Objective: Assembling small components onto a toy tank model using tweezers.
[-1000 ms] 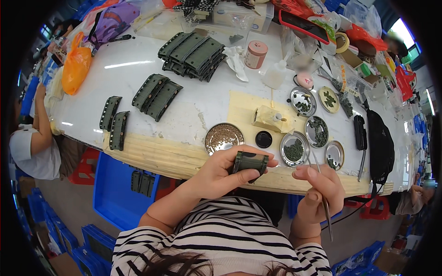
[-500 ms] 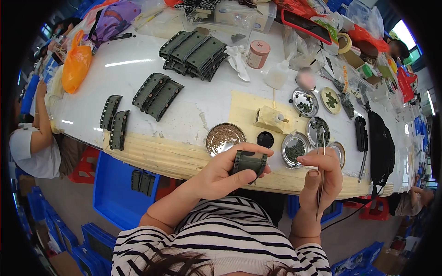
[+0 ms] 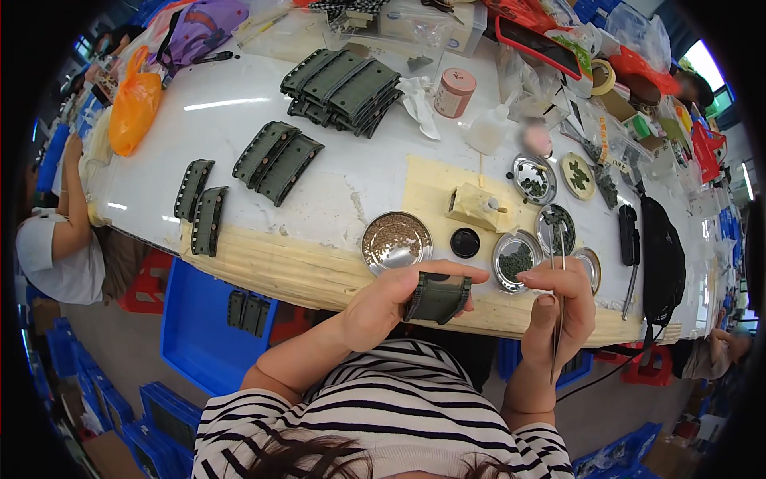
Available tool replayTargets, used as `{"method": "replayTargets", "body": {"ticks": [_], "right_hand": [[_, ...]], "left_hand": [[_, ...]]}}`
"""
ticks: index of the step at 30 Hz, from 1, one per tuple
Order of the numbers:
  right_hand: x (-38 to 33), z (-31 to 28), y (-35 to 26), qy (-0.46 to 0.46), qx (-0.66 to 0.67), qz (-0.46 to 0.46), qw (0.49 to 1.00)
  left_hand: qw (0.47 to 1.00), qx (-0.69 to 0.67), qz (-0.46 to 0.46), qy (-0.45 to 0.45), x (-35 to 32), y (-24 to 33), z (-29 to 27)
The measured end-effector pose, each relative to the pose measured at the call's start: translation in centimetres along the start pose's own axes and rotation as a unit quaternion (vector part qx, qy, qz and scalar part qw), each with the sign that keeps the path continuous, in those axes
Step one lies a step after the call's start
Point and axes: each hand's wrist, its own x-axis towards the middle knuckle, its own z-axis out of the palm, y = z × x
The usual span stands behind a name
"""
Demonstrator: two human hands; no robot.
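A dark green curved plate with studded edges (image 3: 437,298) rests in my left hand (image 3: 383,307), whose fingers wrap behind it. Between thumb and fingers of my right hand (image 3: 568,307) is a pair of metal tweezers (image 3: 558,327), its slim legs running up toward the dishes. A round metal dish of small green pieces (image 3: 515,261) lies just beyond that hand, with another dish of green bits (image 3: 556,227) behind it. Beyond my left hand stands a metal dish of small brown pieces (image 3: 396,243), beside a small black round cap (image 3: 465,243).
Stacked green curved plates (image 3: 341,88) lie farther back, with more plates (image 3: 278,164) to the left. A tape-wrapped block (image 3: 476,206) sits on yellow paper. A squeeze bottle (image 3: 487,132), a pink jar (image 3: 455,92) and a phone (image 3: 538,46) stand behind. A blue tray (image 3: 203,335) is below the table's left edge.
The plate in my left hand has turned, and my left thumb has come off its front face. My right hand with the tweezers has hardly moved. The view has shifted slightly.
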Motion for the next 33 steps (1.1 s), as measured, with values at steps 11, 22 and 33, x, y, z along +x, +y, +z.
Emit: {"method": "replayTargets", "body": {"ticks": [11,22,33], "right_hand": [[-0.7,0.5,-0.6,0.030,0.137,0.062,0.988],[1.9,1.0,-1.4,-0.183,0.033,-0.074,0.980],[2.1,1.7,-1.2,-0.208,0.028,-0.081,0.974]], "left_hand": [[0.994,0.011,-0.024,0.105,0.2,0.6,1.8],[0.998,0.029,0.022,0.041,-0.3,-0.8,0.4],[0.996,0.075,0.022,0.043,-0.3,-0.7,0.6]]}}
